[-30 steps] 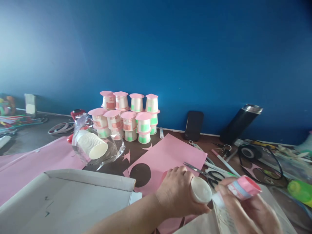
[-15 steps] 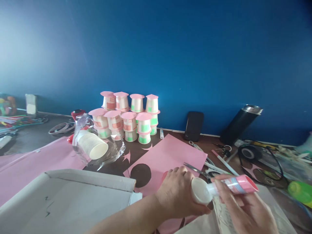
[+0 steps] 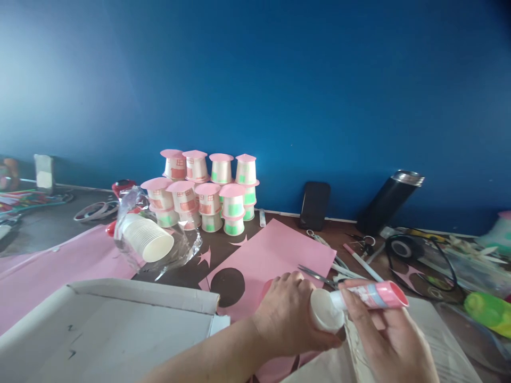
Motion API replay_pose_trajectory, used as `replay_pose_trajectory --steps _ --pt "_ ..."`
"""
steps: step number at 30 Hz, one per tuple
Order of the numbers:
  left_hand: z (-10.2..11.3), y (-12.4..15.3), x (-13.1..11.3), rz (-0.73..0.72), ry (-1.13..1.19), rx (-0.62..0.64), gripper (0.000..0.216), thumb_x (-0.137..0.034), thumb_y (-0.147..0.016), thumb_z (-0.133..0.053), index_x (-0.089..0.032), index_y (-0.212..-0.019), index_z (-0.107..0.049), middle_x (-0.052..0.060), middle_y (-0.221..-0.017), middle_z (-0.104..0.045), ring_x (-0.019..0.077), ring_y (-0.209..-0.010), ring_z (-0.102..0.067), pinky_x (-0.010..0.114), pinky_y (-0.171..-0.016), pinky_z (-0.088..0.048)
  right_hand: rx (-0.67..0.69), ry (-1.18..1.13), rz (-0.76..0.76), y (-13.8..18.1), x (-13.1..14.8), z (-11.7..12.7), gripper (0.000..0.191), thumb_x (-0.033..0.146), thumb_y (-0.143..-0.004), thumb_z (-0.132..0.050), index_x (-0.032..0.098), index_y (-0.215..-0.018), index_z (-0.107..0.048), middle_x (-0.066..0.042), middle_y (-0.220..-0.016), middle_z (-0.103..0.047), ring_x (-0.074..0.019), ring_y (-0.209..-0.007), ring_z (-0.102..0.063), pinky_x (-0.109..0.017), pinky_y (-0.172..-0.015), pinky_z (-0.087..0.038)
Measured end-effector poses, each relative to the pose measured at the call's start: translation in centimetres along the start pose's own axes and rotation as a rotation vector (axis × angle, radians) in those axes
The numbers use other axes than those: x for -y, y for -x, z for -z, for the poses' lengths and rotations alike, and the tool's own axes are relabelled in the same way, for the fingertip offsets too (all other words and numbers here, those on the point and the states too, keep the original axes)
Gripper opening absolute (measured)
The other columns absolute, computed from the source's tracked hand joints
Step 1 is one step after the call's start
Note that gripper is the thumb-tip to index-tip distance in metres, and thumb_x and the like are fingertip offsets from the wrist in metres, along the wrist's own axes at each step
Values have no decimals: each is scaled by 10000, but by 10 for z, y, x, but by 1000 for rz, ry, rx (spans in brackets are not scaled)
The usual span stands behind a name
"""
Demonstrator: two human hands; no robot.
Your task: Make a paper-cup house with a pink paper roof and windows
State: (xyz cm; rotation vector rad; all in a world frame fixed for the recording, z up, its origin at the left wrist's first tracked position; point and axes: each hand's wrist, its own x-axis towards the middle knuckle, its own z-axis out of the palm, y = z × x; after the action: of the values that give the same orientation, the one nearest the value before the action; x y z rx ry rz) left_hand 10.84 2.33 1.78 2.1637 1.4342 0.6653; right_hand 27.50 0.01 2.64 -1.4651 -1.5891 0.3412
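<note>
My left hand point(image 3: 289, 314) is wrapped round a white paper cup point(image 3: 325, 314), whose flat bottom faces right. My right hand point(image 3: 389, 343) grips a pink glue stick point(image 3: 373, 296) and presses its tip against that cup bottom. Both hands hover low at the front of the table, over a pink paper sheet point(image 3: 275, 250) with a round hole cut in it. Scissors point(image 3: 319, 276) lie just behind the hands.
A group of finished cup houses point(image 3: 203, 191) with pink roofs stands by the blue wall. A sleeve of plain cups point(image 3: 147, 239) lies in clear wrap. A white cardboard box lid point(image 3: 107, 324) is front left. A phone point(image 3: 314, 205), a black flask point(image 3: 389, 199), tape and pens clutter the right.
The right hand has tilted the glue stick flatter and brought its tip onto the cup's bottom. The left hand has kept the cup nearly still.
</note>
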Motion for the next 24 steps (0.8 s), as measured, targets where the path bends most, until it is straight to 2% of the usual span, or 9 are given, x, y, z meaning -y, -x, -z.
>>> replay_pose_trajectory --steps 3,6,12,15,17,21,24 --pt "-2 1 0 -8 1 6 587 -684 -601 -666 -185 -893 -565 95 -941 -611 310 -862 -614 477 -788 -529 -3 -36 23 0 -3 -2 291 481 -881 -581 226 -1008 -641 -67 -932 -755 -229 -794 -752 -232 -593 -597" --pt "-3 1 1 -8 8 -9 572 -668 -603 -682 -181 -881 -565 96 -941 -608 309 -881 -604 484 -818 -523 -14 -76 35 -2 -5 -2 278 466 -893 -578 223 -1019 -626 -65 -964 -743 -210 -767 -740 -249 -662 -601" --pt "5 1 1 19 50 71 677 -699 -514 -753 -197 -933 -579 99 -1019 -610 328 -948 -584 526 -839 -510 -66 -36 4 -2 0 7 299 504 -895 -563 221 -955 -639 -50 -846 -718 -199 -738 -704 -238 -643 -586" --pt "10 -1 4 -11 87 83 715 -667 -494 -779 -213 -1016 -597 112 -1108 -608 354 -1040 -560 564 -882 -488 -74 -46 -41 -2 1 10 320 522 -884 -570 220 -955 -649 -50 -806 -724 -215 -738 -713 -241 -620 -587" --pt "13 -2 6 -53 127 100 761 -612 -491 -803 -230 -1115 -591 115 -1177 -609 369 -1106 -543 590 -939 -453 -91 -49 -48 -2 1 10 319 524 -880 -575 223 -947 -658 -52 -812 -727 -227 -766 -718 -256 -659 -593" --pt "17 0 11 -140 185 161 846 -499 -561 -795 -224 -1306 -502 126 -1307 -593 380 -1209 -513 593 -1039 -378 -102 -119 -44 -4 3 9 300 507 -882 -585 228 -966 -660 -49 -883 -726 -221 -806 -716 -260 -722 -592" --pt "19 2 10 -199 221 135 719 -443 -647 -742 -231 -1293 -508 107 -1276 -631 336 -1174 -568 523 -1034 -412 -95 -155 -43 -3 6 9 295 495 -879 -598 224 -978 -658 -34 -822 -703 -206 -776 -713 -236 -691 -587"
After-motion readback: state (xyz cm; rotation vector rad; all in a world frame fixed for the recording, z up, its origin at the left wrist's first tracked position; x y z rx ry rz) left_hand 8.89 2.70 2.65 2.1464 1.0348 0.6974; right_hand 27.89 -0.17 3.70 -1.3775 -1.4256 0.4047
